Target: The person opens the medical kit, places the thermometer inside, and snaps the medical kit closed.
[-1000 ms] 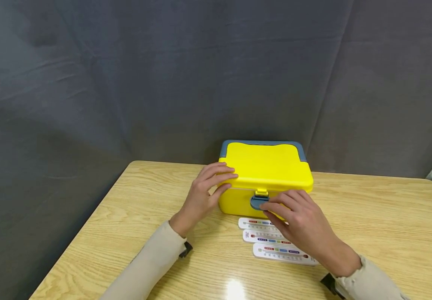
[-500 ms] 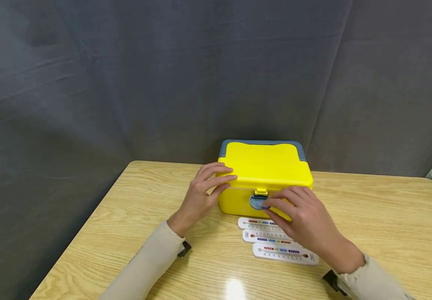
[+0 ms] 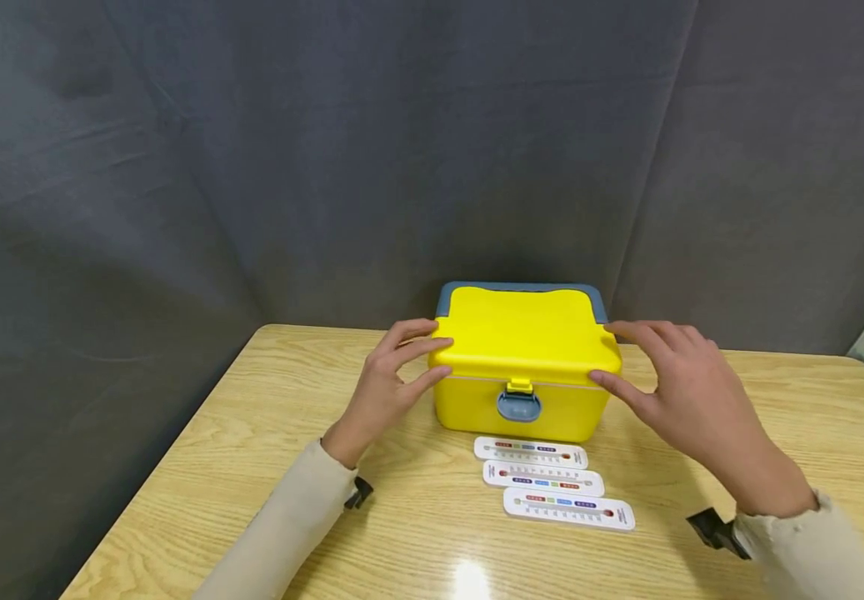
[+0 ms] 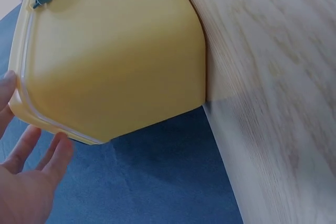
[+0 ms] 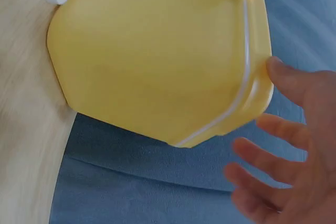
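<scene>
A yellow lidded box (image 3: pixel 525 408) with a blue handle folded round the back of its lid (image 3: pixel 525 329) stands on the table. On its front the blue latch (image 3: pixel 519 406) sticks out below the yellow catch; the lid is down. At the lid's left front corner my left hand (image 3: pixel 382 371) rests its thumb and fairly straight fingertips. My right hand (image 3: pixel 694 400) is at the opposite corner, thumb on the lid's front edge and fingers spread along the side. In the right wrist view, its lower fingers (image 5: pixel 257 156) hang loose beyond the lid (image 5: pixel 257 77).
Three white thermometer strips lie in front of the box: a near one (image 3: pixel 569 509), a middle one (image 3: pixel 544 479) and a far one (image 3: pixel 531 452). Behind the wood-grain table (image 3: pixel 252 458) hangs a dark grey cloth (image 3: pixel 432 150).
My right hand has left the blue latch and moved right and back to the lid's right corner, uncovering the thermometer strips. My left hand has stayed at the left corner, shifting slightly.
</scene>
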Demonstrator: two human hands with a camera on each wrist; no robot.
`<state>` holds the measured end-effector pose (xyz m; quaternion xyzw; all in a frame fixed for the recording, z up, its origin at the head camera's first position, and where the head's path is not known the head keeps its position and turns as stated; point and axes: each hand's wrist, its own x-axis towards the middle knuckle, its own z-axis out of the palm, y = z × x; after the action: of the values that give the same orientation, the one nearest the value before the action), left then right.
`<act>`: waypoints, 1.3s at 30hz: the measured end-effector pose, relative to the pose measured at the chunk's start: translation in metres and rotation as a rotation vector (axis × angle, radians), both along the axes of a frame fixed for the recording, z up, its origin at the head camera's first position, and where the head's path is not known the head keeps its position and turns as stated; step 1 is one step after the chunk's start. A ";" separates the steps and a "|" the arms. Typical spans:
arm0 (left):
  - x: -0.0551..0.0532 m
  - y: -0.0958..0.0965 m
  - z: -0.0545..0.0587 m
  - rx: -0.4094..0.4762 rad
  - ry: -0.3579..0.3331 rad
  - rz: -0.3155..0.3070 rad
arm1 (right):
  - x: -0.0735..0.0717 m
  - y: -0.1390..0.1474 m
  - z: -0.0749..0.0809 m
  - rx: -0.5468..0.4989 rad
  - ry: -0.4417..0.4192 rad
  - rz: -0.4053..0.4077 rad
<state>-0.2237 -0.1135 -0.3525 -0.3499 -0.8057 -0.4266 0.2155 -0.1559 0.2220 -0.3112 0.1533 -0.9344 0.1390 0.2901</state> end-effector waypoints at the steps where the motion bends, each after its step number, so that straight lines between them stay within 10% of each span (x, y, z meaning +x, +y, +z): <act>1: 0.000 -0.001 0.000 0.001 -0.016 0.001 | 0.000 0.002 0.001 0.006 -0.035 -0.011; 9: -0.002 -0.003 -0.003 0.000 -0.048 0.002 | 0.000 0.008 -0.001 0.026 -0.189 0.009; 39: 0.007 0.005 0.001 0.158 0.108 0.050 | 0.002 0.003 0.005 -0.002 -0.082 0.069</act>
<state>-0.2172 -0.1087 -0.3511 -0.3339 -0.7653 -0.4638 0.2961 -0.1535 0.2254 -0.3065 0.1794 -0.9394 0.1561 0.2468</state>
